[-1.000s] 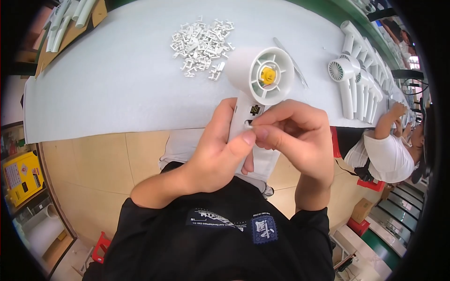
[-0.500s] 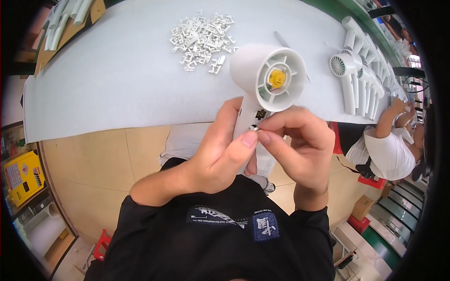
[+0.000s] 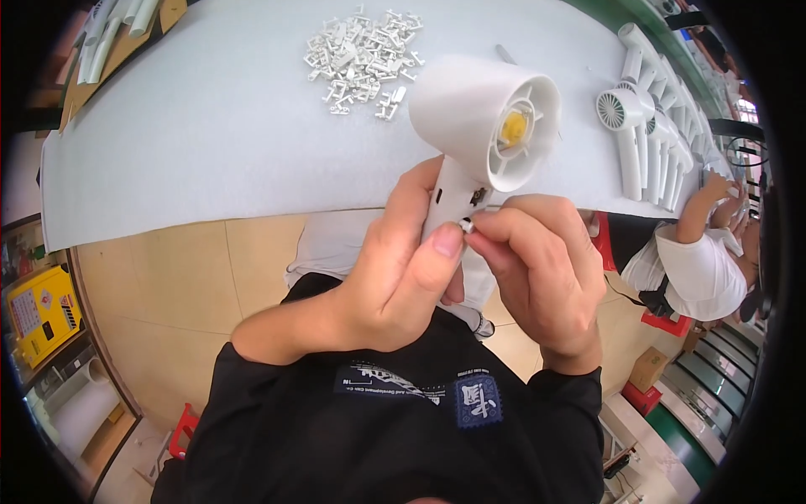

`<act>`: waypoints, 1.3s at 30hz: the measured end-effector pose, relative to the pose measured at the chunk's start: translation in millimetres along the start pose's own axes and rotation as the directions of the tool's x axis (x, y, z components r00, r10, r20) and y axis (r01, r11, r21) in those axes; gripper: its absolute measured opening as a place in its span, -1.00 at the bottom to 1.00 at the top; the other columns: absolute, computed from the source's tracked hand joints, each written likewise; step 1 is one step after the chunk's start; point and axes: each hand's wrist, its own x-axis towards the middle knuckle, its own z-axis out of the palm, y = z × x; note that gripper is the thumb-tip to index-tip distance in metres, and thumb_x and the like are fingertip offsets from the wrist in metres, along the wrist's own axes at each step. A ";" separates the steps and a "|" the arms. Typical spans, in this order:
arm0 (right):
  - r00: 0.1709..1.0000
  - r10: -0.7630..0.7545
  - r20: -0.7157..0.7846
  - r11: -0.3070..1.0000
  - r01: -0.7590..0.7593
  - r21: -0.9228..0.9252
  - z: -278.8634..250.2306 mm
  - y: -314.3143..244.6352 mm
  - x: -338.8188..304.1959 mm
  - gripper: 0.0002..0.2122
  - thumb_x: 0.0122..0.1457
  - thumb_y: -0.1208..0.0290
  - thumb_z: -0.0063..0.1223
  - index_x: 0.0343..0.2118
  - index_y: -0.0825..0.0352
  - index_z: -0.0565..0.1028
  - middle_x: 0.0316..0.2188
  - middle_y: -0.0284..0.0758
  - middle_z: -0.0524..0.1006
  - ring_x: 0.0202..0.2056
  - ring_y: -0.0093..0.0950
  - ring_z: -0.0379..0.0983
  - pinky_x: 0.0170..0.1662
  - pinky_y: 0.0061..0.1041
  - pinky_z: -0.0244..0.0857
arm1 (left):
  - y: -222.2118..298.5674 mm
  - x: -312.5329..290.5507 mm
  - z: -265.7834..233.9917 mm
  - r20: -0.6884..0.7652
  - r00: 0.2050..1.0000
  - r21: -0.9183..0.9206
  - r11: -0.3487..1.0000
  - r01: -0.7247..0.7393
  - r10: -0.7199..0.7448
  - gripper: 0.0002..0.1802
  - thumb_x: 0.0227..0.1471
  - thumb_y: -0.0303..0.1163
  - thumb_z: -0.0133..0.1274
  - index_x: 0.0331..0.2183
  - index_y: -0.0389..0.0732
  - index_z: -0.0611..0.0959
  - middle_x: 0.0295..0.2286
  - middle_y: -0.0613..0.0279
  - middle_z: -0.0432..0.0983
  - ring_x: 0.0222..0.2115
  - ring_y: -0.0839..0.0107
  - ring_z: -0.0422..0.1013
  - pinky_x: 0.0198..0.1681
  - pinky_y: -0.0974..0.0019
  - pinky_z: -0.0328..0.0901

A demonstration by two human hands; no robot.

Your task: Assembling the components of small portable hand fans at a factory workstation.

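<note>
A white handheld fan body (image 3: 457, 118) is tilted up in front of me, its round head over the table's near edge. Spokes and a yellow center piece (image 3: 514, 128) show inside the open end. My left hand (image 3: 390, 277) is closed around the handle, thumb lying along its front. A dark square opening sits on the handle just under the head, with a small slot on its side. My right hand (image 3: 541, 269) pinches a small white part (image 3: 467, 224) with a dark spot against the handle, beside my left thumb tip. The fingers partly hide this part.
On the white-covered table (image 3: 210, 126) lies a pile of small white plastic parts (image 3: 361, 55). More white fan bodies (image 3: 642, 126) lie in rows at the right. A cardboard tray (image 3: 159, 25) holds white tubes at far left. Another person (image 3: 701, 260) works at the right.
The fan body has turned in my left hand, so its spoked end points more to the right and its side shows more. My right fingers keep their pinch at the handle.
</note>
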 end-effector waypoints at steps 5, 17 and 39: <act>0.999 0.011 0.033 1.000 -0.011 -0.005 -5.4 -5.8 2.7 -0.77 -0.14 0.66 0.18 -0.35 0.48 0.46 -0.46 -0.26 0.44 -0.59 -0.50 0.41 -0.62 -0.56 0.30 | 0.4 -1.4 3.6 -0.041 0.999 0.025 0.999 -0.022 0.023 -0.43 0.19 -0.25 -0.33 0.08 -0.49 0.07 -0.35 0.10 0.40 -0.59 0.59 0.31 -0.51 0.51 0.27; 0.991 0.114 0.070 0.987 -0.105 -0.120 -12.8 -15.9 7.7 -0.70 -0.21 0.74 0.24 -0.35 0.43 0.46 -0.44 -0.22 0.47 -0.47 -0.37 0.45 -0.48 -0.51 0.34 | -0.1 1.8 0.7 0.058 0.998 -0.072 0.997 0.027 -0.022 -0.42 0.23 -0.20 -0.37 0.09 -0.48 0.05 -0.33 0.13 0.37 -0.62 0.55 0.30 -0.54 0.48 0.25; 0.839 0.531 0.119 0.583 -0.463 0.668 8.1 -0.5 -17.1 -0.78 -0.09 0.64 0.24 -0.36 0.40 0.45 -0.29 -0.31 0.46 -0.44 -0.67 0.22 -0.46 -0.70 0.18 | -5.2 -0.7 -3.0 0.099 0.993 -0.132 0.990 -0.051 0.065 -0.50 0.17 -0.34 -0.29 0.08 -0.36 0.05 -0.17 -0.01 0.28 -0.37 0.47 0.35 -0.31 0.39 0.33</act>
